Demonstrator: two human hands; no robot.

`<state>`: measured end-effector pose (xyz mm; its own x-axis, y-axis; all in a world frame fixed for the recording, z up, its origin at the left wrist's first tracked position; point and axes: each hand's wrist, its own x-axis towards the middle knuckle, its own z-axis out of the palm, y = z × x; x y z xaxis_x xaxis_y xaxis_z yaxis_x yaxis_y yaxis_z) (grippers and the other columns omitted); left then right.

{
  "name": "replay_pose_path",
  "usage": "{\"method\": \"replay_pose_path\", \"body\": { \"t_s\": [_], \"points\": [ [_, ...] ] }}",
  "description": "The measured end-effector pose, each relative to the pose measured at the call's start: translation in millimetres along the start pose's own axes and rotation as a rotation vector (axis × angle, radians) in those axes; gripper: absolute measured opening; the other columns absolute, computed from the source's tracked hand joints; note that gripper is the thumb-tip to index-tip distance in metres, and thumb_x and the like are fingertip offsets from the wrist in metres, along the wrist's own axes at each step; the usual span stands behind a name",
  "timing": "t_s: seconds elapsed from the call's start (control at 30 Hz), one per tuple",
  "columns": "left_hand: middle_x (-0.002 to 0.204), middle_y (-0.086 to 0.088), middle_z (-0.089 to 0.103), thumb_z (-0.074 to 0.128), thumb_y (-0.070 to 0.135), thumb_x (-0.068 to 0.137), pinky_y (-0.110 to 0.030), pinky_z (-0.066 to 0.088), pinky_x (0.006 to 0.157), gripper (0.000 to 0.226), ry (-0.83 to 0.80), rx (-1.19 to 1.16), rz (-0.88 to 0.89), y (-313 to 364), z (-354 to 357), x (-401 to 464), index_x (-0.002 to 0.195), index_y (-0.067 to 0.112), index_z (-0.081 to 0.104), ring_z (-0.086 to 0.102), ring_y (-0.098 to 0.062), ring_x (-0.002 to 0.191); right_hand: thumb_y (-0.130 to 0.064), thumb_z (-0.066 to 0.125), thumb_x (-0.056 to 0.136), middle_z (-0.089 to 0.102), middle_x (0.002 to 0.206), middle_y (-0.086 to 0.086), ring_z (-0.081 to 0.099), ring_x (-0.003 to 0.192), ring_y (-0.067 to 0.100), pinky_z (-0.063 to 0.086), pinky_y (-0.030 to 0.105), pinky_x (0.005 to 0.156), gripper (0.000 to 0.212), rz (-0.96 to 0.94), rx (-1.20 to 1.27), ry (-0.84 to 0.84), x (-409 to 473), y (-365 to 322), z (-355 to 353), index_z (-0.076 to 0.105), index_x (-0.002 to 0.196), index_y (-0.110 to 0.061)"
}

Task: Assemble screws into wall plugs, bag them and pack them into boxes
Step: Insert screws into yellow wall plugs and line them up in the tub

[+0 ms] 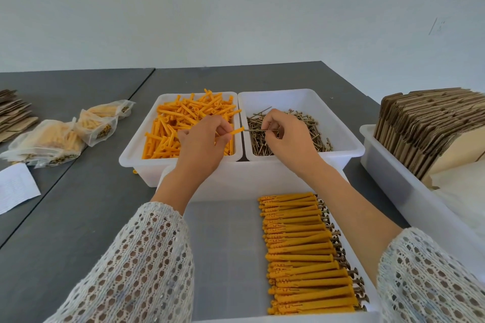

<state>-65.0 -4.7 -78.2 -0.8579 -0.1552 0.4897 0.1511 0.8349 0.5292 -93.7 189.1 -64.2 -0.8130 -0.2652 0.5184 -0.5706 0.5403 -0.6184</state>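
Wall plug [235, 131], orange and ribbed, pinched in our left hand [203, 143]; our right hand [284, 136] pinches a brassy screw [259, 130], tip at the plug's mouth, above two white bins [181, 165] of loose plugs and screws on the grey tabletop [78, 204].

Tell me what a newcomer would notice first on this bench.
Two hands meet mid-frame: the left hand pinches an orange wall plug, the right hand a screw aimed at it. Behind sit a tub of loose plugs and a tub of screws; nearest, a neat row of assembled plugs.
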Motion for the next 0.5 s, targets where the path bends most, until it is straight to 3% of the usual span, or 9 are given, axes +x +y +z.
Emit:
{"method": "replay_pose_path", "body": {
  "t_s": [0.17, 0.3, 0.4, 0.5],
  "points": [
    [0.086, 0.022, 0.056, 0.064, 0.023, 0.095, -0.029, 0.013, 0.084, 0.019, -0.015, 0.024, 0.009, 1.5, -0.5, -0.8, 0.090, 0.039, 0.056, 0.045, 0.012, 0.082, 0.000, 0.055, 0.088, 0.055, 0.073, -0.009, 0.052, 0.079, 0.020, 0.047, 0.033, 0.070, 0.019, 0.032, -0.026, 0.053, 3.5, 1.9, -2.3, 0.061, 0.088, -0.018],
    [0.086, 0.020, 0.059, 0.066, 0.023, 0.092, -0.029, 0.013, 0.083, 0.023, -0.045, -0.002, 0.032, 7.2, -0.9, -1.7, 0.084, 0.041, 0.055, 0.050, 0.009, 0.084, 0.002, 0.054, 0.088, 0.053, 0.068, -0.010, 0.049, 0.072, 0.016, 0.041, 0.028, 0.068, 0.018, -0.010, 0.004, 0.021, 2.3, -0.2, 2.3, 0.062, 0.087, -0.013],
    [0.083, 0.018, 0.062, 0.068, 0.023, 0.091, -0.028, 0.014, 0.083, 0.027, -0.088, -0.054, 0.058, 15.6, -2.6, -4.1, 0.079, 0.042, 0.055, 0.059, 0.000, 0.089, 0.004, 0.055, 0.087, 0.059, 0.075, 0.002, 0.052, 0.071, 0.017, 0.042, 0.027, 0.068, 0.015, -0.067, 0.066, -0.039, -0.1, -5.2, 7.3, 0.061, 0.089, -0.009],
    [0.084, 0.017, 0.064, 0.068, 0.021, 0.092, -0.039, 0.035, 0.096, 0.017, -0.112, -0.137, 0.069, 22.2, -1.9, -4.7, 0.088, 0.036, 0.061, 0.061, -0.004, 0.089, 0.000, 0.051, 0.092, 0.057, 0.096, 0.008, 0.057, 0.075, 0.018, 0.048, 0.026, 0.066, 0.022, -0.089, 0.203, -0.020, -0.7, -11.9, 9.0, 0.052, 0.109, -0.013]
  ]
}}
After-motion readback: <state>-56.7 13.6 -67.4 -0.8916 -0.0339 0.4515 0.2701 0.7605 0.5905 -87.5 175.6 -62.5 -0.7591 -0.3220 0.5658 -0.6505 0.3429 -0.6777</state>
